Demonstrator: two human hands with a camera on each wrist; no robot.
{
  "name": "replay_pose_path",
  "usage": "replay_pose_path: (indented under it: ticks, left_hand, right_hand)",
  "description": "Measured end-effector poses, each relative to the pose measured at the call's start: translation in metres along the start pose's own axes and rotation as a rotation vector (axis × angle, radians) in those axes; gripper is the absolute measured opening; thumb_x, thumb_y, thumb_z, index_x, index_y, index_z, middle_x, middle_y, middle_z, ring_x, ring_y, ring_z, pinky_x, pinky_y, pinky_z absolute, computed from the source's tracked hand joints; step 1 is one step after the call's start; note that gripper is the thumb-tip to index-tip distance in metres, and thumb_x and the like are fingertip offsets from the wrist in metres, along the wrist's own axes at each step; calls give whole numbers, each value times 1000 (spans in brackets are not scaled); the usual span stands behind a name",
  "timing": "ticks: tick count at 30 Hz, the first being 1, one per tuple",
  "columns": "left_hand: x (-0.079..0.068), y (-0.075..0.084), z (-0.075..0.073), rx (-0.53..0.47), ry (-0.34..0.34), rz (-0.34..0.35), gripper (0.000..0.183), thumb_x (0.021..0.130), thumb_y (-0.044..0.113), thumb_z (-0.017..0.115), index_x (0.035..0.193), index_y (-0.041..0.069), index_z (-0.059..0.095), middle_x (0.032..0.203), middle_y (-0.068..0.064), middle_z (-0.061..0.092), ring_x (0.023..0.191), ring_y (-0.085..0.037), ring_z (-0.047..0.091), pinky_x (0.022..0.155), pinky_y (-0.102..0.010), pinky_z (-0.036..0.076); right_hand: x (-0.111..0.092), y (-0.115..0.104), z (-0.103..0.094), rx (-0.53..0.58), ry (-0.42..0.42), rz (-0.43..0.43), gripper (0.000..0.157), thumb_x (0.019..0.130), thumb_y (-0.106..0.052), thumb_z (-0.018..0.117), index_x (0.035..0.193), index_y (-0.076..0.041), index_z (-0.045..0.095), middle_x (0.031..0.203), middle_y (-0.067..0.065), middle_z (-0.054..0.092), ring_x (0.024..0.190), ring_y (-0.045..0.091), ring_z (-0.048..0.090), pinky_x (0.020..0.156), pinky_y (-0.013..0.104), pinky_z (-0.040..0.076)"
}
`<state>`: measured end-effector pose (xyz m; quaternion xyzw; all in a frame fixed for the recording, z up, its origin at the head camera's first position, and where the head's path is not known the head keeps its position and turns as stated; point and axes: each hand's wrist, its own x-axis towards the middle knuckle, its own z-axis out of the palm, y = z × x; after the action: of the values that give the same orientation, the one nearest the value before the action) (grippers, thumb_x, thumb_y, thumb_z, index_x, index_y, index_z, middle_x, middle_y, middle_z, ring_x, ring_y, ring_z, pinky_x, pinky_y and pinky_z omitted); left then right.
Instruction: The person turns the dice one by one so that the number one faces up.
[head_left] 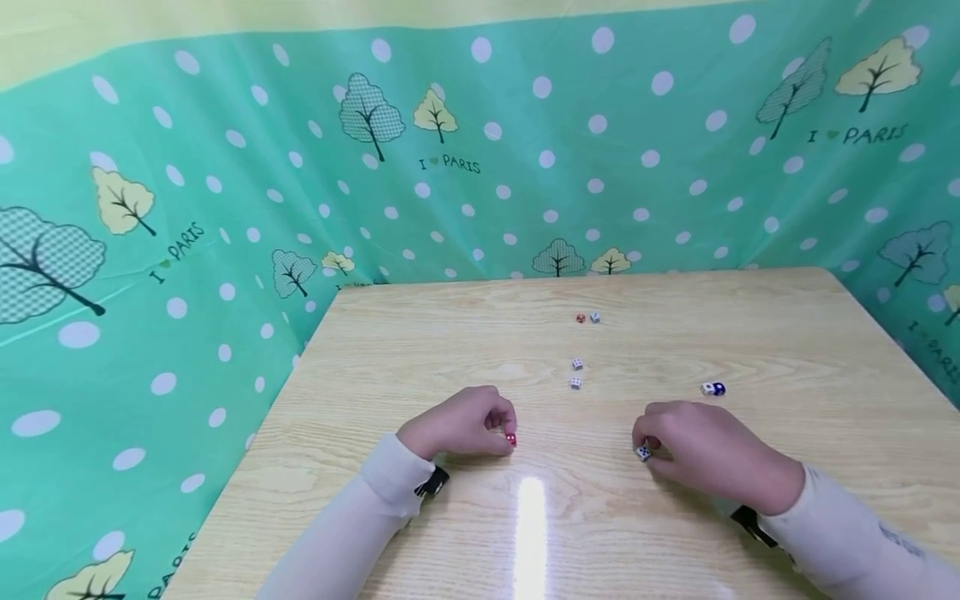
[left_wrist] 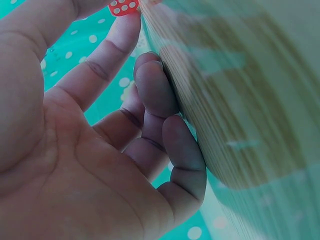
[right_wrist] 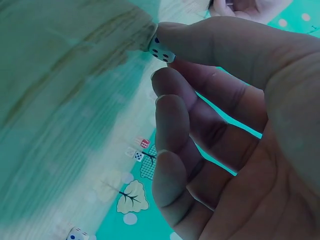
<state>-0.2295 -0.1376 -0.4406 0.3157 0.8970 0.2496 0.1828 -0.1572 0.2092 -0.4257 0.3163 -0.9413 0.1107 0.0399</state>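
Head view: left hand point(head_left: 468, 423) pinches a red die point(head_left: 511, 438), right hand point(head_left: 697, 446) pinches a white die point(head_left: 642, 453). Both grips are thumb against forefinger, gap no wider than the die. Wrist views agree: remaining fingers loosely curled with nothing in them, left ones right by the table point(head_left: 420, 333).

Key relation, my read: the gap between the two held dice. Each sits on the inner side of its hand, so they face each other across bare tabletop, well apart. Red is slightly farther from the body than white; the line between them runs nearly left-right. Both are cubes, no long axis to align. Can't tell if either one touches the table.

Rest, relative to hands: nearer middle die point(head_left: 575, 383) and farther middle die point(head_left: 577, 364), both white, sit beyond the gap, one behind the other. Roughly equal reach from either hand, can't call a nearer one. White-and-blue pair point(head_left: 713, 388) lies just past the right hand's knuckles, clearly that hand's side. Far red die point(head_left: 581, 318) and far white die point(head_left: 595, 318) sit side by side, farthest out, also beyond the gap.
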Motion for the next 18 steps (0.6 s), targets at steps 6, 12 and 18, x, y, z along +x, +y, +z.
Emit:
replay_pose_path:
  ticks: [6, 12, 18]
  left_hand:
    - [0, -1, 0, 4, 1, -1, 14, 82, 21, 81, 80, 28, 69, 87, -4, 60, 79, -10, 50, 70, -23, 43]
    - [0, -1, 1, 5, 3, 0, 14, 81, 21, 81, 80, 28, 69, 88, -5, 61, 79, -10, 50, 70, -23, 43]
    - [1, -2, 2, -5, -1, 1, 15, 81, 21, 82, 80, 28, 69, 88, -5, 61, 79, -11, 51, 70, -24, 44]
  right_hand:
    - [3, 0, 1, 13, -24, 14, 25, 76, -15, 89, 80, -30, 70, 76, -21, 56, 65, -5, 45, 58, 20, 44]
    - [3, 0, 1, 25, -45, 27, 25, 78, -15, 88, 79, -30, 68, 75, -22, 55, 65, -4, 45, 59, 21, 44]
    - [2, 2, 0, 32, -32, 26, 25, 79, -15, 87, 79, -31, 68, 76, -23, 57, 67, -5, 48, 61, 21, 47]
